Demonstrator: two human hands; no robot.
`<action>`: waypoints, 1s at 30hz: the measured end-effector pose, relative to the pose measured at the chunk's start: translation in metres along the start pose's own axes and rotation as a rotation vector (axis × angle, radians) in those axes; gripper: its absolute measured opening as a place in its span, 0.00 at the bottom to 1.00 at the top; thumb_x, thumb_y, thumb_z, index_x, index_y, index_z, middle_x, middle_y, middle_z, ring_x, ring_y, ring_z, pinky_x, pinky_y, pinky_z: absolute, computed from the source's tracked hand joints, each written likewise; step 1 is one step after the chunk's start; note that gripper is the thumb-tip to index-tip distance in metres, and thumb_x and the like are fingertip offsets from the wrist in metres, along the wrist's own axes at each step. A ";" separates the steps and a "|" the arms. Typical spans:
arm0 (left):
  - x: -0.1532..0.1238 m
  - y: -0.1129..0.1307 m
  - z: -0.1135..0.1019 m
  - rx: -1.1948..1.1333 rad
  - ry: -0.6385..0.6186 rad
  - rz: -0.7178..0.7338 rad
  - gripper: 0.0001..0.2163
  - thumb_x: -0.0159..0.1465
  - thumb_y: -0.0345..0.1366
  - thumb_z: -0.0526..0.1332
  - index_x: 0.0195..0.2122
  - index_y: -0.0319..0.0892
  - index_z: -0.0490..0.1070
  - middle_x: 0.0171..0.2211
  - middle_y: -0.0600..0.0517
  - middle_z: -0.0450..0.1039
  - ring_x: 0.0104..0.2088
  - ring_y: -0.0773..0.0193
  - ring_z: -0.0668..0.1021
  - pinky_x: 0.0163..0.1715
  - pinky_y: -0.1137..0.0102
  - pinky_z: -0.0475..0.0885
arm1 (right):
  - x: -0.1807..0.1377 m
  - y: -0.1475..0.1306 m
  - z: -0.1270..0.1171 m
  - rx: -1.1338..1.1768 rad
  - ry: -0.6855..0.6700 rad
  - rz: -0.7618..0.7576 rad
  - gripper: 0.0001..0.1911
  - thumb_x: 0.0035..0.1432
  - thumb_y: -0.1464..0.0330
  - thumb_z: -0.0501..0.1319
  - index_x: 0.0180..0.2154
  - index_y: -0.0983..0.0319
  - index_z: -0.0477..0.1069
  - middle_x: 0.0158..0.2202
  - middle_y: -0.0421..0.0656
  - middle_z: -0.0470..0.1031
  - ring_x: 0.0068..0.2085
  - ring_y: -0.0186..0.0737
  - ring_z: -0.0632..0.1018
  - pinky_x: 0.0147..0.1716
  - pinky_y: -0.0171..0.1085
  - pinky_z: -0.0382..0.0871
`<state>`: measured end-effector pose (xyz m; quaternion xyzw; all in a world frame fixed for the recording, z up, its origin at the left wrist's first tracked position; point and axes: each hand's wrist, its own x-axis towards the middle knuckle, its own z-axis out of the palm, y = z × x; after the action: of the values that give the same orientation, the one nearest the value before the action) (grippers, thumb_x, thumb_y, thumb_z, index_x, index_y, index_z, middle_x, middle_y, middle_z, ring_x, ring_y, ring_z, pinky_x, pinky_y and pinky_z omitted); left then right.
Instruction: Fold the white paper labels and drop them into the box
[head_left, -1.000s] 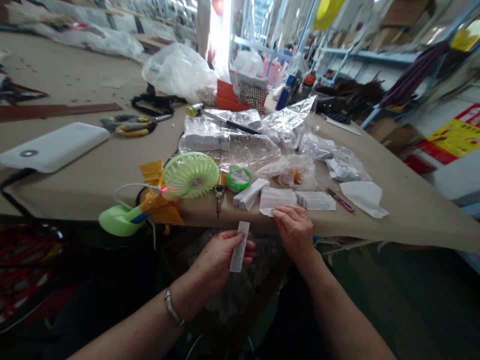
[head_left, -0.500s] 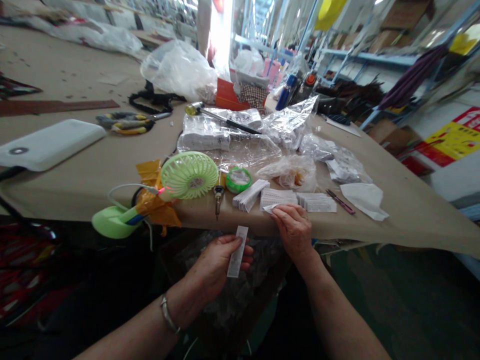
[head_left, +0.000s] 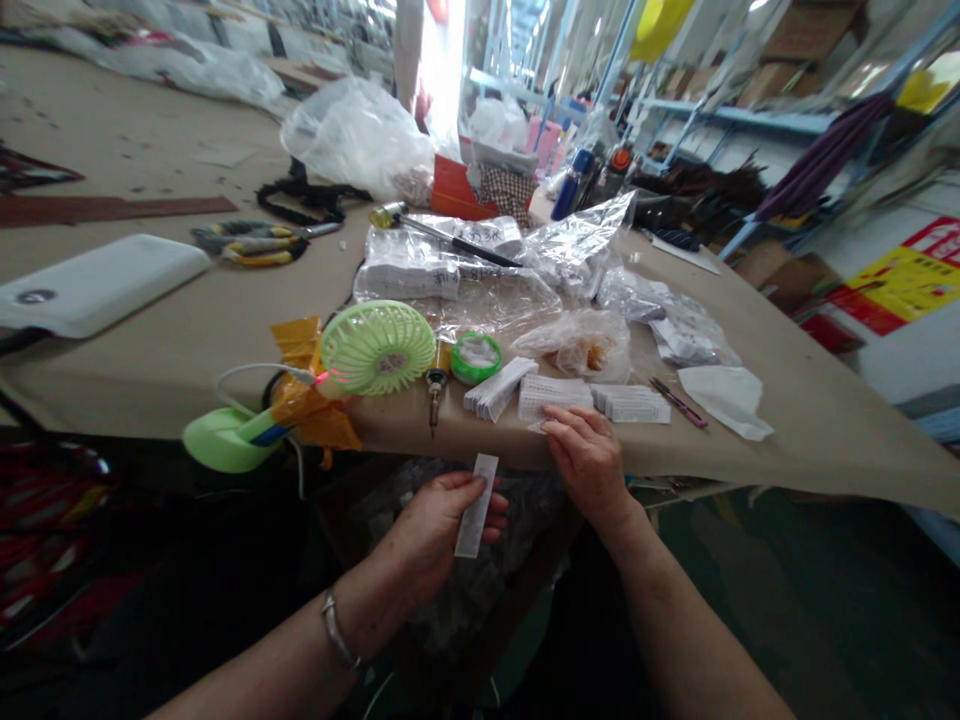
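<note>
- Your left hand (head_left: 433,522) stayed clamped on a white strip (head_left: 471,528).
- Your right hand (head_left: 589,455) stayed at the middle stack (head_left: 556,391), grip unclear; nothing was lifted clear.

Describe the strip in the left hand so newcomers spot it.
Find the front edge of the tan table. Just below it in view, the left hand pinches a slim pale strip. Unlike the paper stacks on the table, it is single and held in midair.
</note>
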<state>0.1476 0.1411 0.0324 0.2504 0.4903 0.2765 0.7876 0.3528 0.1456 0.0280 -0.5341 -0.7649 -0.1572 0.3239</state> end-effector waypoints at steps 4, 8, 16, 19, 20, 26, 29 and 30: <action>-0.002 0.001 0.003 0.007 -0.028 0.001 0.08 0.62 0.33 0.59 0.37 0.33 0.70 0.28 0.46 0.74 0.25 0.65 0.76 0.24 0.73 0.73 | -0.005 0.004 -0.001 0.019 0.116 -0.001 0.07 0.59 0.74 0.59 0.38 0.59 0.73 0.46 0.43 0.75 0.50 0.42 0.70 0.50 0.46 0.65; -0.005 0.007 0.007 0.001 -0.037 -0.002 0.07 0.61 0.33 0.59 0.36 0.33 0.71 0.28 0.45 0.74 0.24 0.64 0.76 0.23 0.72 0.73 | -0.005 0.001 -0.005 0.070 0.138 -0.014 0.09 0.57 0.75 0.60 0.38 0.56 0.73 0.44 0.42 0.75 0.50 0.43 0.70 0.50 0.49 0.66; -0.008 0.009 0.015 -0.234 -0.240 0.020 0.05 0.57 0.28 0.61 0.33 0.31 0.75 0.28 0.45 0.74 0.24 0.67 0.75 0.23 0.75 0.71 | -0.011 -0.046 -0.013 0.374 -0.004 -0.186 0.10 0.58 0.74 0.60 0.40 0.55 0.74 0.36 0.39 0.74 0.46 0.38 0.71 0.49 0.44 0.69; -0.008 0.008 0.014 -0.356 -0.245 0.014 0.04 0.54 0.26 0.62 0.29 0.30 0.75 0.26 0.46 0.73 0.22 0.70 0.72 0.19 0.80 0.65 | -0.019 -0.060 -0.008 0.417 -0.061 -0.222 0.09 0.60 0.73 0.58 0.39 0.56 0.74 0.37 0.38 0.76 0.47 0.37 0.72 0.52 0.44 0.66; -0.009 0.007 0.013 -0.372 -0.236 0.001 0.03 0.54 0.26 0.62 0.29 0.30 0.75 0.25 0.47 0.73 0.21 0.71 0.72 0.18 0.80 0.64 | -0.021 -0.063 -0.006 0.415 -0.064 -0.219 0.09 0.60 0.73 0.58 0.38 0.56 0.74 0.37 0.38 0.76 0.47 0.37 0.72 0.53 0.44 0.65; -0.011 0.004 0.010 -0.411 -0.254 0.022 0.04 0.53 0.28 0.65 0.29 0.30 0.75 0.26 0.47 0.73 0.23 0.71 0.73 0.20 0.81 0.66 | -0.026 -0.069 -0.003 0.396 -0.073 -0.213 0.08 0.60 0.74 0.57 0.37 0.58 0.73 0.37 0.39 0.77 0.48 0.38 0.72 0.54 0.45 0.63; -0.010 0.002 0.009 -0.392 -0.237 0.010 0.07 0.50 0.26 0.67 0.31 0.30 0.74 0.27 0.47 0.73 0.23 0.72 0.73 0.19 0.82 0.64 | -0.023 -0.072 -0.005 0.412 -0.073 -0.238 0.09 0.61 0.74 0.56 0.39 0.58 0.73 0.37 0.40 0.77 0.47 0.39 0.72 0.52 0.45 0.65; -0.009 0.001 0.008 -0.387 -0.227 0.005 0.07 0.49 0.26 0.67 0.31 0.31 0.74 0.27 0.47 0.73 0.23 0.72 0.73 0.19 0.82 0.64 | -0.019 -0.071 -0.006 0.430 -0.077 -0.252 0.10 0.60 0.74 0.56 0.41 0.59 0.72 0.37 0.41 0.76 0.47 0.40 0.72 0.51 0.44 0.66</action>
<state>0.1512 0.1348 0.0414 0.1253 0.3356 0.3374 0.8705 0.2935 0.1014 0.0269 -0.3589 -0.8532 -0.0096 0.3783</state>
